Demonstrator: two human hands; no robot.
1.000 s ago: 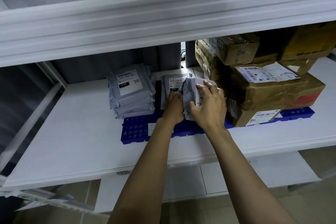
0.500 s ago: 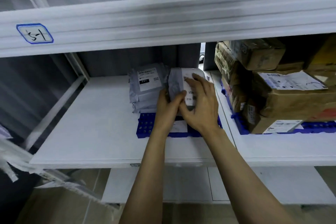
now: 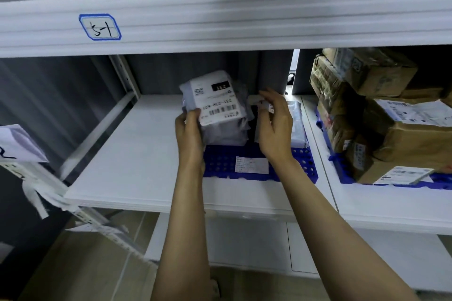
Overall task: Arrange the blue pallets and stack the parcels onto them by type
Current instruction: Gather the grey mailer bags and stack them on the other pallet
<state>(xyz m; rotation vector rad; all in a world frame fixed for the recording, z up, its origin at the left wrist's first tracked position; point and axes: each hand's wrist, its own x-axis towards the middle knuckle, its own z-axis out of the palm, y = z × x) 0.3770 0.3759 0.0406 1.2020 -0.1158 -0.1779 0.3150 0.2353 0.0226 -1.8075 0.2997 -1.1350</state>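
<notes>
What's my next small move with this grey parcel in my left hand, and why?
Probably lay the grey parcel flat on the grey stack beneath it. Your left hand holds it tilted above that stack on the blue pallet, while brown cartons fill the other pallet. Your right hand pinches a second parcel beside it.

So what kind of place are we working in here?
Likely a parcel sorting store: white shelving with a handwritten bay label, barcoded grey mailer bags and taped cardboard boxes stacked on blue pallets.

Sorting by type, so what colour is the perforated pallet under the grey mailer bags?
Blue: the perforated plastic pallet, seen best in head view.
</notes>
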